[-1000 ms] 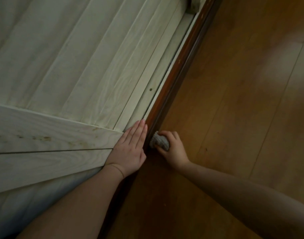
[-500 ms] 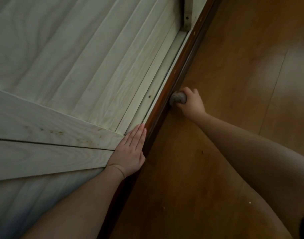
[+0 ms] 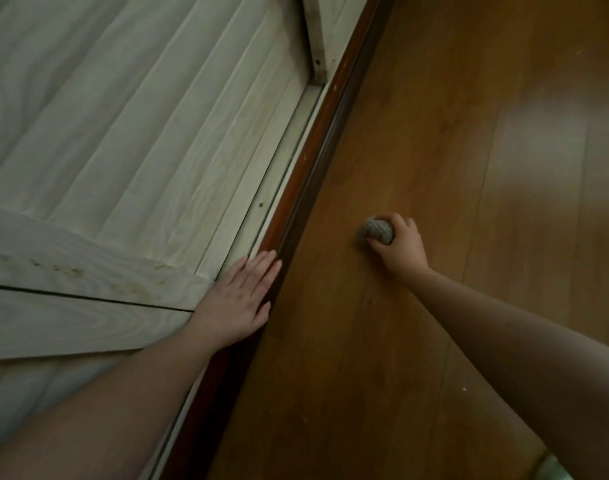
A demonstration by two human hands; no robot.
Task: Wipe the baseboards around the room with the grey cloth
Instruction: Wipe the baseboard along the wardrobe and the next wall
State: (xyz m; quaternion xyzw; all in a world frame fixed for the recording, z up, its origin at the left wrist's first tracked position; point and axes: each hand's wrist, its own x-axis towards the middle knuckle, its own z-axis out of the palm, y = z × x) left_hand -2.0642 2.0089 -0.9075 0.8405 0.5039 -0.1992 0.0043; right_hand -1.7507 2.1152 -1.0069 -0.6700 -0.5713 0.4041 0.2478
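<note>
The grey cloth, balled in the right hand, sits on the floor, right of and apart from the baseboard. The left hand presses flat on the white panel. Risk: floor grit transfers to the baseboard.

Dim room: pale wood-grain panelled wall meets glossy brown plank floor catching soft glare.

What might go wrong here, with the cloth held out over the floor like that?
1. The right hand grips the cloth balled up and away from the baseboard, so part of the strip may go unwiped.
2. The left hand presses flat on the pale panel at the baseboard's edge; it may slip if the person leans further.
</note>
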